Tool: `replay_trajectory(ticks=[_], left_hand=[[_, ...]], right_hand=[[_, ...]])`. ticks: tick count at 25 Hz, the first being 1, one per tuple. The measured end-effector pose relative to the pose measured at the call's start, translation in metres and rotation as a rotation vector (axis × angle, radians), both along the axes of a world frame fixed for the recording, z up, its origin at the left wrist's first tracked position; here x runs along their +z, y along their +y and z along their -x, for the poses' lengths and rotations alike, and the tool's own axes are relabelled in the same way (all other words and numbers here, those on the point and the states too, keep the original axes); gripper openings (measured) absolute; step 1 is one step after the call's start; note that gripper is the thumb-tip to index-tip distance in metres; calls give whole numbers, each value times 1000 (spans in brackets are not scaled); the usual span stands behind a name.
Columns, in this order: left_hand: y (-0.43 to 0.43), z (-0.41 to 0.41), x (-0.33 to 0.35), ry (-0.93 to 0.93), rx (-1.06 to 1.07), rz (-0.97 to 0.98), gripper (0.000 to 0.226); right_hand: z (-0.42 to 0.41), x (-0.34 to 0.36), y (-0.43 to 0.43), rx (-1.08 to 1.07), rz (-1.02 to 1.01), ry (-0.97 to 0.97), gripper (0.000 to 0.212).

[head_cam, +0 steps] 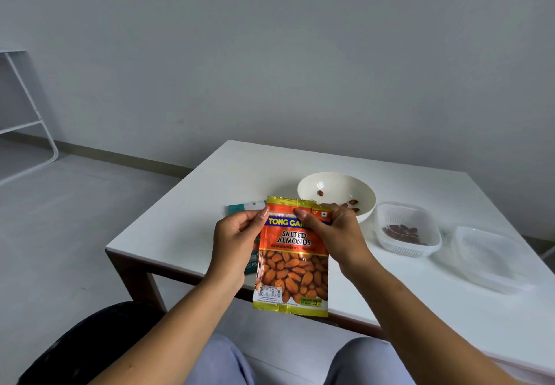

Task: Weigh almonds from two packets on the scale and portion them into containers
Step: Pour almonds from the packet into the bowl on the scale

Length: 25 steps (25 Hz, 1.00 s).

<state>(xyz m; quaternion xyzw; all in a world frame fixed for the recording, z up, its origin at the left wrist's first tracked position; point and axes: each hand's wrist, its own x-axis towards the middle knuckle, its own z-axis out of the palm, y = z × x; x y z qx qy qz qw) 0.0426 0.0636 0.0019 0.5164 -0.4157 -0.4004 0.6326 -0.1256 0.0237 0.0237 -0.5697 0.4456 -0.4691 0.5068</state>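
Observation:
I hold an orange salted almonds packet upright above the table's near edge. My left hand pinches its upper left side and my right hand grips its top right corner. Behind the packet lies a green packet, mostly hidden. A white bowl with a few almonds stands behind my right hand; whatever it rests on is hidden. To its right a clear container holds several almonds. Another clear container sits further right with nothing in it.
The white table has a dark wooden frame and its left corner points toward the floor. A white metal rack stands at the far left by the wall. My knees are under the table's near edge.

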Motion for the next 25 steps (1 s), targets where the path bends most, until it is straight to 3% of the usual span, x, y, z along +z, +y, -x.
replay_trajectory(ticks=[4, 7, 12, 19, 22, 25], left_hand=[[0, 2, -6, 85, 98, -6, 17], [-1, 1, -11, 34, 208, 19, 19], [0, -1, -18, 3, 180, -31, 32], [7, -15, -18, 36, 135, -102, 32], [-3, -34, -30, 144, 288, -115, 31], [-24, -66, -49, 288, 485, -169, 29]], right_hand=[[-7, 1, 5, 40, 51, 14, 2], [-12, 0, 7, 21, 73, 11, 3], [-13, -2, 5, 26, 62, 18, 4], [-35, -13, 0, 84, 13, 63, 12], [-47, -29, 1, 183, 49, 75, 30], [-52, -60, 4, 275, 239, 200, 56]])
